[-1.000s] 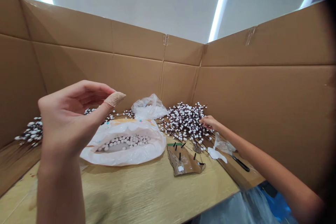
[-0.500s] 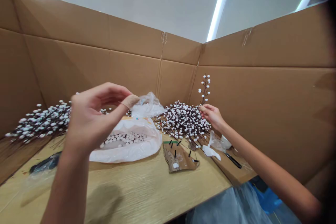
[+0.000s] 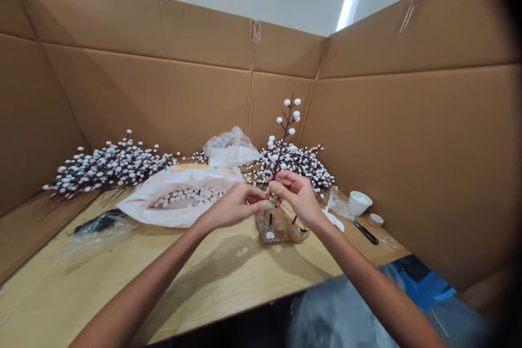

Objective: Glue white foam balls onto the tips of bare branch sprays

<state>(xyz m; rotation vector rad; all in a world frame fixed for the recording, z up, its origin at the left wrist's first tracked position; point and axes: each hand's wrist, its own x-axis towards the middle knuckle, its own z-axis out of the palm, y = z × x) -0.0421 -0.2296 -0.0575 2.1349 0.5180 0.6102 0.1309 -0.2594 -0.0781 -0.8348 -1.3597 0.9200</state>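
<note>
An artificial berry branch [image 3: 283, 144] with a brown stem and white round berries stands upright in front of me, above a piece of cardboard [image 3: 281, 228] with short black pegs on it. My right hand [image 3: 296, 193] pinches the lower stem between thumb and fingers. My left hand [image 3: 240, 204] is closed at the stem's bottom end, its fingertips meeting those of the right. Exactly what lies between the left fingertips is partly hidden. Left of the hands lies an open white plastic bag [image 3: 134, 207] holding white foam balls [image 3: 191, 196].
Piles of berry branches lie at the left [image 3: 110, 166] and behind my hands. A clear bag [image 3: 231, 147] sits at the back. On the right are a white cup [image 3: 359, 203], a tape roll [image 3: 375, 220] and a black-handled knife [image 3: 366, 232]. Cardboard walls [image 3: 196, 98] enclose the table.
My right hand has brought the berry branch left and nearer, over the pegged cardboard. My left hand has come down and right to meet it at the stem.
</note>
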